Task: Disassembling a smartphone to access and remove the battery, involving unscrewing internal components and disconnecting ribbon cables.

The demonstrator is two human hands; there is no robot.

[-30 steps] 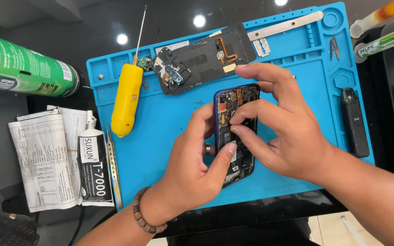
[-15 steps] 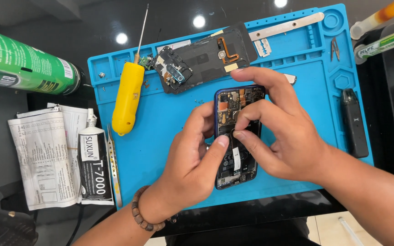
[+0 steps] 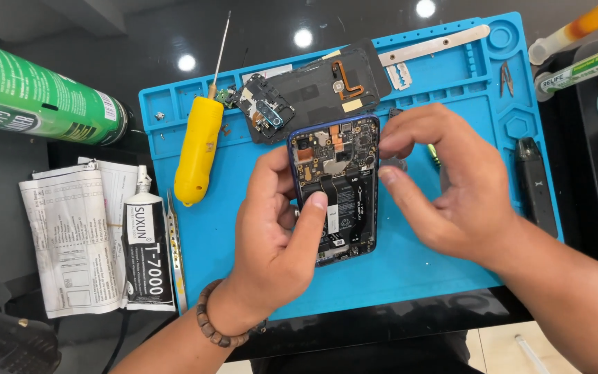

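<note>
Left hand (image 3: 275,242) grips an opened phone (image 3: 337,190), thumb pressing its battery; right hand (image 3: 451,187), fingers loosely curled, touches its three o'clock edge.

The phone (image 3: 337,190) in the left hand (image 3: 271,242) has a dark blue rim and black insides with copper and silver patches. Under the hands lies a bright blue mat (image 3: 451,83). Left of the left hand are a yellow screwdriver (image 3: 197,149), a black glue tube (image 3: 147,249) with white lettering, and a green can (image 3: 32,104). Above the right hand (image 3: 451,187) lies a black cover (image 3: 313,90) with an orange strip.
</note>
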